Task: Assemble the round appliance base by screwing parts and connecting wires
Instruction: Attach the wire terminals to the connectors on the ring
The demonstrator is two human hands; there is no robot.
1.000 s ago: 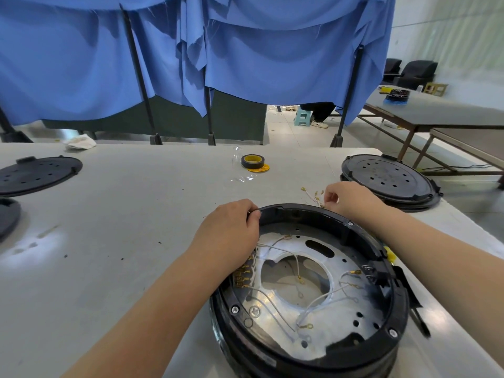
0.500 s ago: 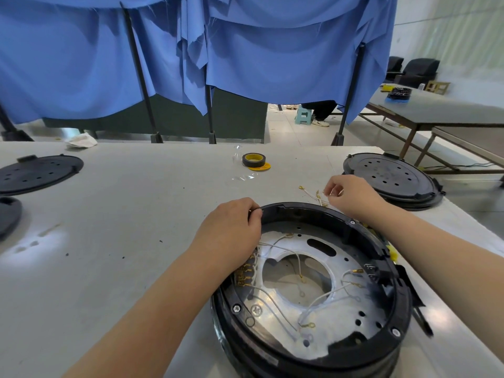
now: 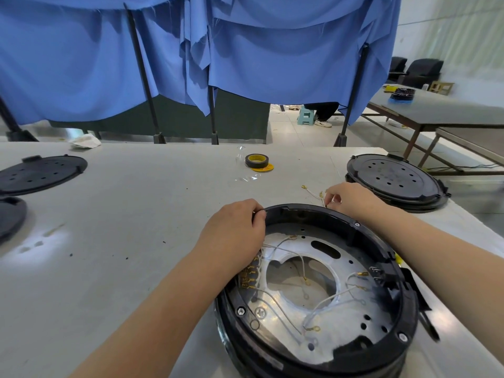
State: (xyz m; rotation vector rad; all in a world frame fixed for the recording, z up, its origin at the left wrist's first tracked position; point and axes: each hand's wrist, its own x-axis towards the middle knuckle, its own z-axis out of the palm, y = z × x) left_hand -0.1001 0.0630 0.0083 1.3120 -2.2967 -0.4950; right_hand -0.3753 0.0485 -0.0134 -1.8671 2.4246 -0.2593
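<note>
Head view: left hand point(image 3: 234, 230) curls its fingers over the round base's point(image 3: 321, 347) black rim; right hand point(image 3: 351, 197) pinches loose wires point(image 3: 313, 192) on the table point(image 3: 136, 214) just beyond it.

Two bare forearms (no sleeves)

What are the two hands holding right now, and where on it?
The left hand grips the round black base by its far-left rim. The right hand pinches thin loose wires lying on the table just beyond the base, near their ends.
</note>
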